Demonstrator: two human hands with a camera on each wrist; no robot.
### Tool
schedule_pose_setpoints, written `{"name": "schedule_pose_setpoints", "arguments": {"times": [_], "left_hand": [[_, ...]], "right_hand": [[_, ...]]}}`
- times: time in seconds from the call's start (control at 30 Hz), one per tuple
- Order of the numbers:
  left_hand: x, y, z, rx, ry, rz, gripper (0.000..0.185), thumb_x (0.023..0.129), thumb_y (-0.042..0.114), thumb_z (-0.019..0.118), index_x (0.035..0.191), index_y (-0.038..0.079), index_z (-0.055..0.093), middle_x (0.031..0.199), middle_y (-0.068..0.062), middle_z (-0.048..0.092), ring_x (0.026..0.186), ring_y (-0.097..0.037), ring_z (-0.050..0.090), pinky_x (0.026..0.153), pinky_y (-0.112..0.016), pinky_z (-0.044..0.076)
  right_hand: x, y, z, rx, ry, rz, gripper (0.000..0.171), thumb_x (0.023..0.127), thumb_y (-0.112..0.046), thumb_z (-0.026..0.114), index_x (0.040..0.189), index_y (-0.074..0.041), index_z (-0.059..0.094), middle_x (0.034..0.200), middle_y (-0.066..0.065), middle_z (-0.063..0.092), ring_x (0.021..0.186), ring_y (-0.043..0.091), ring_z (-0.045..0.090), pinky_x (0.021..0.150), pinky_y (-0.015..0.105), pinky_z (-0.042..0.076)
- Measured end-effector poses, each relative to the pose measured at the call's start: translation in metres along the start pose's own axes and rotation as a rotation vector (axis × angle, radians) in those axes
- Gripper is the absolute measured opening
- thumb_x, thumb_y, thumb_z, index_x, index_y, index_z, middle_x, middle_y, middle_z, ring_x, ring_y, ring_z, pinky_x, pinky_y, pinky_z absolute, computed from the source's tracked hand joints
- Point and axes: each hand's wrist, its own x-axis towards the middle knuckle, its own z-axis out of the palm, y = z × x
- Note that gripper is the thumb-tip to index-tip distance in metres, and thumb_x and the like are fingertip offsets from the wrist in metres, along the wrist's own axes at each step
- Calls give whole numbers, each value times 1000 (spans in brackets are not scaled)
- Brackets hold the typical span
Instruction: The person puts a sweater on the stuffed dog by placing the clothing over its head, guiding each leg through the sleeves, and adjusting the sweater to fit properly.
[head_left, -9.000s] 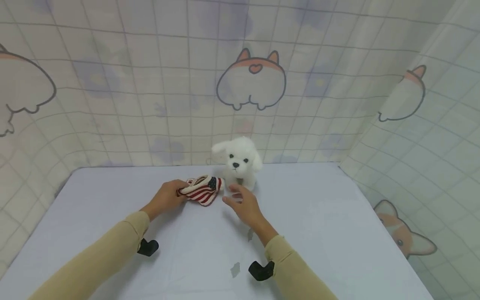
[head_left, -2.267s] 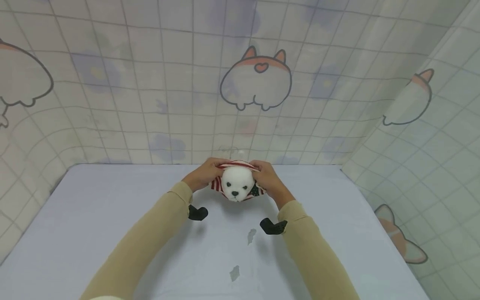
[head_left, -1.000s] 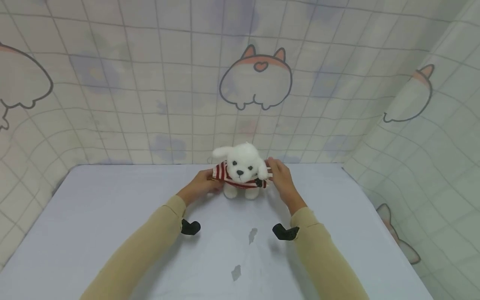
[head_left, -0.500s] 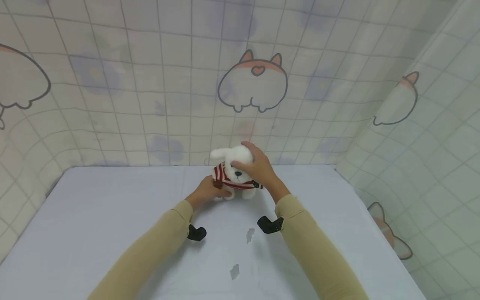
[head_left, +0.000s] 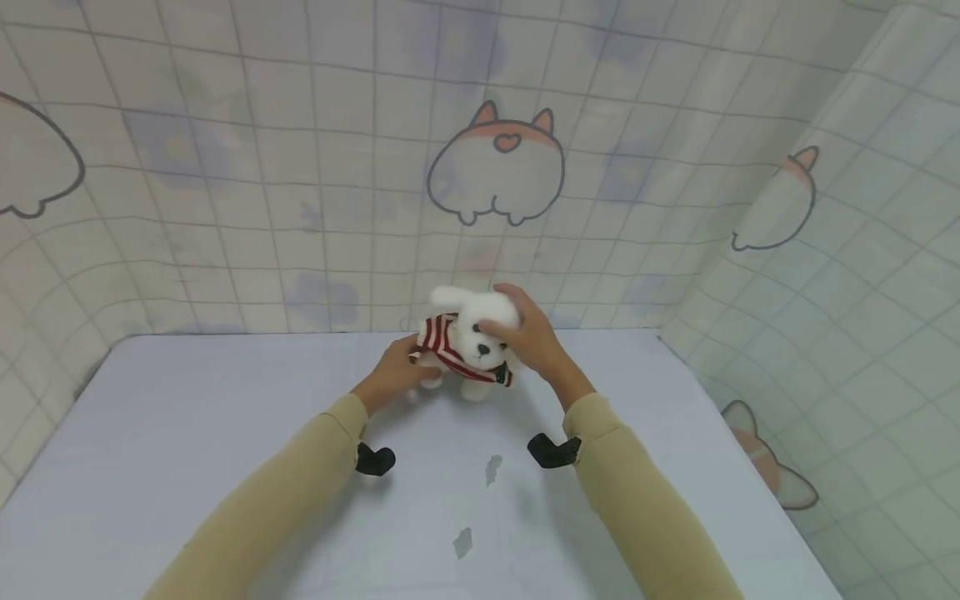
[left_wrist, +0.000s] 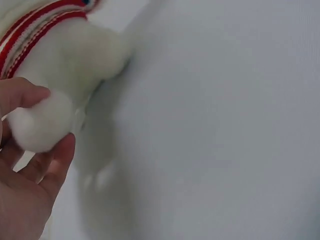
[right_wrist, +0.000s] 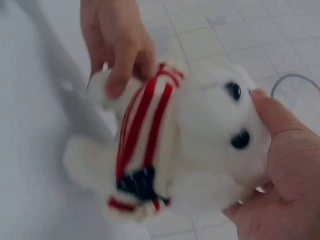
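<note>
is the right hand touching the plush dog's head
Touching. The right wrist view shows the right hand cupping the plush dog by its head, thumb pressed beside the eye. The head view agrees: its fingers wrap the head.

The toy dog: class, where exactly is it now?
In the head view the toy dog is at the table's far middle, near the wall, between the left hand and right hand.

The person is wearing 2 long tan sleeves (head_left: 300,467) reaching to the wrists, leaving both hands bare. A small black camera mount (head_left: 373,459) is sitting under each wrist, 2 altogether.
</note>
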Motion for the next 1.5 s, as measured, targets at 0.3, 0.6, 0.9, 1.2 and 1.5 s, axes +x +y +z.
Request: {"name": "schedule_pose_setpoints", "arguments": {"times": [0.3, 0.6, 0.9, 1.2, 1.5], "left_hand": [[-16, 19, -39, 20, -13, 53, 38, 84, 14, 72, 120, 13, 61, 136, -10, 55, 119, -32, 57, 92, -41, 50], [-31, 41, -37, 0, -83, 90, 36, 84, 13, 72, 120, 14, 63, 138, -10, 53, 121, -32, 58, 93, -41, 52], [-39, 41, -35, 96, -134, 102, 38, 87, 23, 71, 123, 20, 61, 131, -7, 58, 102, -23, 64, 88, -41, 53], [-43, 40, -39, 68, -150, 96, 45, 86, 28, 73, 128, 20, 60, 129, -8, 59, 90, -18, 66, 85, -37, 53], [-45, 38, -37, 33, -171, 102, 47, 87, 30, 71, 131, 18, 58, 132, -10, 58, 99, -20, 66, 84, -35, 56]], "right_hand": [[-19, 29, -13, 102, -128, 31, 73, 84, -34, 75, 146, -24, 39, 147, 5, 43, 131, 32, 48, 103, 50, 45], [-47, 66, -16, 94, -292, 99, 68, 83, -32, 75, 141, -11, 45, 142, 11, 49, 133, 33, 48, 106, 51, 42], [-57, 69, -4, -26, -508, 135, 53, 76, -34, 81, 122, -17, 61, 120, 2, 64, 108, 19, 61, 97, 45, 47], [-36, 39, -10, -32, -312, -30, 54, 83, -35, 76, 130, -18, 57, 133, 4, 58, 123, 26, 54, 102, 49, 45], [-28, 17, -8, -71, -221, -149, 26, 94, -22, 64, 119, -16, 66, 123, -1, 66, 109, 20, 64, 90, 41, 53]]}}
